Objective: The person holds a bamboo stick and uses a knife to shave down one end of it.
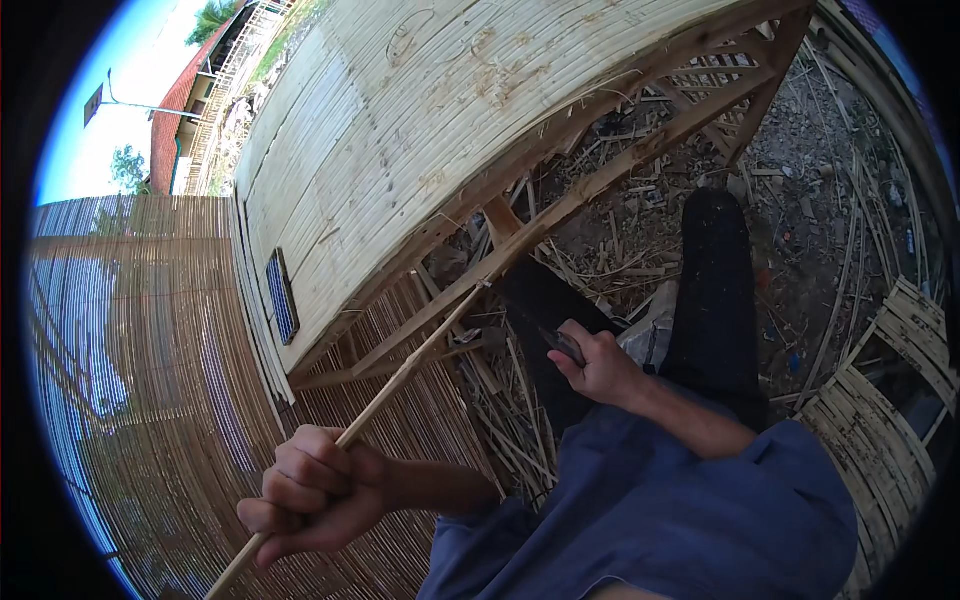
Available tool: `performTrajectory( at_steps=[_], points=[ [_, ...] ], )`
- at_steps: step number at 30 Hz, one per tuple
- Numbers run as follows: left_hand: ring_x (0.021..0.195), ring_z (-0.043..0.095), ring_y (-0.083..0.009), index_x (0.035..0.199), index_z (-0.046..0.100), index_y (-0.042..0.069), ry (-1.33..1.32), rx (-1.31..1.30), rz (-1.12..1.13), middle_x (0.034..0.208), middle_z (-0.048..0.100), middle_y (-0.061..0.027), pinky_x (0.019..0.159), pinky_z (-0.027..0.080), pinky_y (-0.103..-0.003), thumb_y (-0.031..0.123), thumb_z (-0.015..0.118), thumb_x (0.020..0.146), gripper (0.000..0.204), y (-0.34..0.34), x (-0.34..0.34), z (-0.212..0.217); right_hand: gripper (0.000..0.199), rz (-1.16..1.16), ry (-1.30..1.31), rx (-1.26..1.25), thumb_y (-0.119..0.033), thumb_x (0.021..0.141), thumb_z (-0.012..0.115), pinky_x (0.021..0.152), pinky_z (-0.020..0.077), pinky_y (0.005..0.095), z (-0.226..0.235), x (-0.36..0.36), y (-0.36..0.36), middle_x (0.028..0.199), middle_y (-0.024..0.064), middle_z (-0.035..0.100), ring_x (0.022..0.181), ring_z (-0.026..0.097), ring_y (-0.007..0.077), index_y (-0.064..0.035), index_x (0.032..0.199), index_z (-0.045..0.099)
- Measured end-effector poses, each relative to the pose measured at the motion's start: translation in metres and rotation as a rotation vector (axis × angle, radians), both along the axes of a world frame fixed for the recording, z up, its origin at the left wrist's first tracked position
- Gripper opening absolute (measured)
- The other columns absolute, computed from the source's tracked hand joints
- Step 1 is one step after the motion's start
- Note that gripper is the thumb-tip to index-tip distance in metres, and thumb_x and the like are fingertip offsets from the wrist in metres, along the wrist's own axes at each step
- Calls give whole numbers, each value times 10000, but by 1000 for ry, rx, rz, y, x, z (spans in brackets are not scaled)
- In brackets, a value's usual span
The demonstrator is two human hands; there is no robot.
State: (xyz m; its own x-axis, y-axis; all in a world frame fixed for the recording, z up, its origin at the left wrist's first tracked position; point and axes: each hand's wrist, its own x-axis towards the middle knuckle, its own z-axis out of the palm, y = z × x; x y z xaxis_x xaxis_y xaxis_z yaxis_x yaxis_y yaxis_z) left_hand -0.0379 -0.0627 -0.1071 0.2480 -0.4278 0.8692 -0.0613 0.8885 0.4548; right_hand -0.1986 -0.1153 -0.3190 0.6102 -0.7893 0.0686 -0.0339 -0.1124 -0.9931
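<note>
My left hand is wrapped round a long, thin bamboo stick, which slants up and to the right. The stick's far end comes close to the lower wooden rail of the table; whether it touches the rail I cannot tell. In front of my body, my right hand is closed round a knife with a dark blade pointing up and left. Most of its handle is hidden in my fingers. The blade is apart from the stick.
A slatted bamboo table with shavings and a phone on it spans the upper middle. Bamboo scraps litter the ground around my legs. A bamboo blind hangs at left; a slatted bamboo seat stands at right.
</note>
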Motion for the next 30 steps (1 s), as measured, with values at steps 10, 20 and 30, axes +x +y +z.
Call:
performTrajectory(
  at_steps=[10,20,30],
  points=[
    [306,167,-10,628,280,137,-46,-4,12,435,250,46,262,165,-156,485,338,893,442,1,-7,-3,329,-18,-71,-332,-349,847,524,467,470,417,53,32,-16,545,158,549,569,593,351,-33,864,436],
    [326,157,-18,621,270,137,2,0,49,434,234,49,284,136,-171,493,326,894,452,4,5,-3,279,-1,-9,-137,-288,836,551,493,478,401,7,29,-29,568,154,564,593,587,349,-20,856,478],
    [324,155,-24,636,256,138,5,-9,171,437,227,44,279,140,-179,516,264,895,458,3,2,-6,325,3,177,-144,-337,846,527,467,476,406,11,7,-13,563,156,565,570,597,344,-19,885,466]
  ],
)
